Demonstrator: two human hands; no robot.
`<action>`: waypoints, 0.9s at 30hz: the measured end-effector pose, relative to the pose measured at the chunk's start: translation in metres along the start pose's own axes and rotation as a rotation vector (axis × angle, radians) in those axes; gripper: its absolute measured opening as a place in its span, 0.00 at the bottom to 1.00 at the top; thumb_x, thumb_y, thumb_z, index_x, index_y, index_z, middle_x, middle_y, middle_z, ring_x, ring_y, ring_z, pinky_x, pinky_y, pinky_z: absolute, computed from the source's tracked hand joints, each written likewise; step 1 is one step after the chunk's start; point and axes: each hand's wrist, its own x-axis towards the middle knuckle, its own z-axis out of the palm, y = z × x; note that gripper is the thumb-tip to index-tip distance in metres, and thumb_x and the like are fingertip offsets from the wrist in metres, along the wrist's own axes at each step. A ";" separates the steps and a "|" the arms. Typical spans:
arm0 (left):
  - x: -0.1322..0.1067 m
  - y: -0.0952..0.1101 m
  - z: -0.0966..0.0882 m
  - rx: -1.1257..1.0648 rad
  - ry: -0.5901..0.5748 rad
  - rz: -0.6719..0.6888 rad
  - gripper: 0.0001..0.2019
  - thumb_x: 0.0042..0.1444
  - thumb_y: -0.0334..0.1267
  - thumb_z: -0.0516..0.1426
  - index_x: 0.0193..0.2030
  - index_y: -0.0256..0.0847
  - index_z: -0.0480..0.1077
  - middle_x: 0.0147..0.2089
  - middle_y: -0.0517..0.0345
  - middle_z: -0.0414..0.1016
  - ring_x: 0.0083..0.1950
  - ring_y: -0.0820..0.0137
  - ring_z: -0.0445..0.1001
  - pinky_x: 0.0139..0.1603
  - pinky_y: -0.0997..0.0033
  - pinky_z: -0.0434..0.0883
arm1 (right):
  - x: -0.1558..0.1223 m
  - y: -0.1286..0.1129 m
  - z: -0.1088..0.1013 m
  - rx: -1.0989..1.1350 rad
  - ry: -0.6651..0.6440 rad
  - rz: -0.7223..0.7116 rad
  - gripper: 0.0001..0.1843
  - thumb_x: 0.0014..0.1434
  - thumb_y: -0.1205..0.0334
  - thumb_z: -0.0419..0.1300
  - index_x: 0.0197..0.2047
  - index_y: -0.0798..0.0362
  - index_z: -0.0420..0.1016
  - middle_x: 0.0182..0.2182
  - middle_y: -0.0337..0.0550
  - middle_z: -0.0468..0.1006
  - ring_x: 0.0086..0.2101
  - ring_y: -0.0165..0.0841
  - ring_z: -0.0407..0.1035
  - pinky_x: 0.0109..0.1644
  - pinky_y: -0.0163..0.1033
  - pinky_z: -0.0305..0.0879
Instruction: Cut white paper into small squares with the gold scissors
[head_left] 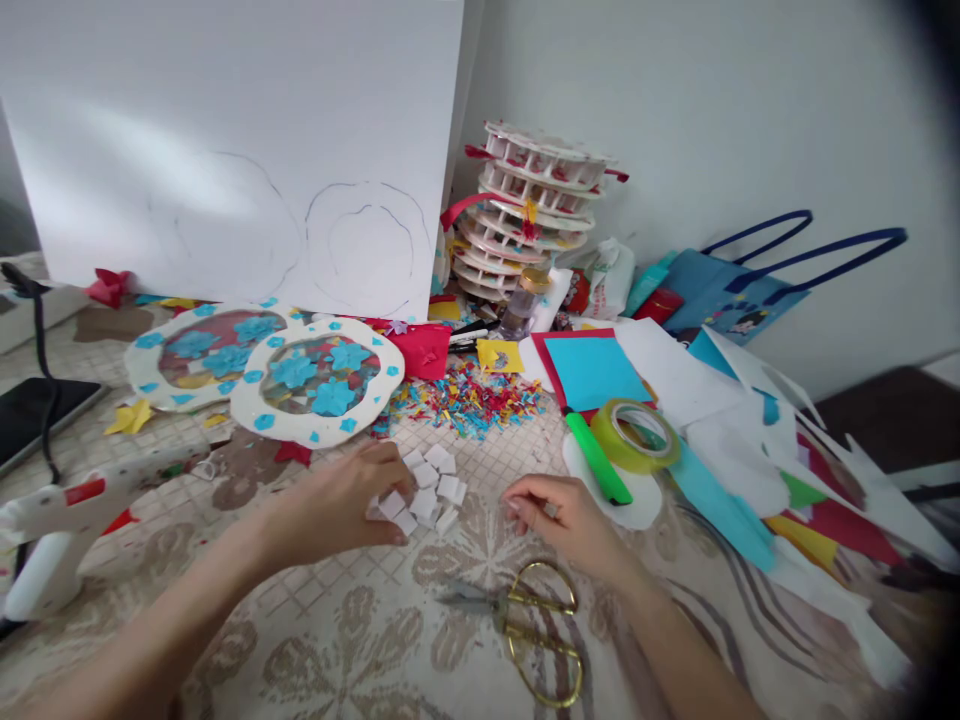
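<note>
A small pile of white square pieces (pixel 425 505), like cut foam or card, lies on the patterned tablecloth. My left hand (pixel 352 500) curves over the pile's left side, thumb and fingers apart, with a few of the pieces between them. To the right of the pile, my right hand (pixel 559 510) rests with its fingers curled in toward the thumb; nothing shows in them. Below the hands lie gold-handled scissors (pixel 517 615), blades pointing left. Behind the pile are two white rings (pixel 251 405) of scalloped outline, their clear centres decorated with blue paper flowers.
Colourful paper scraps (pixel 480 400) are heaped behind the pile. Yellow tape (pixel 641 435), a green cutter (pixel 598 458) and paper sheets (pixel 592 370) sit right. A hot glue gun (pixel 52 540) lies left. A tiered white structure (pixel 525 215) and white board (pixel 225 100) stand behind.
</note>
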 end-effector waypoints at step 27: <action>0.004 0.014 0.016 -0.013 0.018 0.045 0.10 0.45 0.28 0.61 0.36 0.42 0.70 0.41 0.56 0.68 0.46 0.62 0.67 0.44 0.65 0.65 | 0.001 0.000 0.004 -0.259 0.026 -0.081 0.09 0.63 0.64 0.52 0.37 0.52 0.74 0.29 0.39 0.77 0.29 0.29 0.70 0.32 0.32 0.63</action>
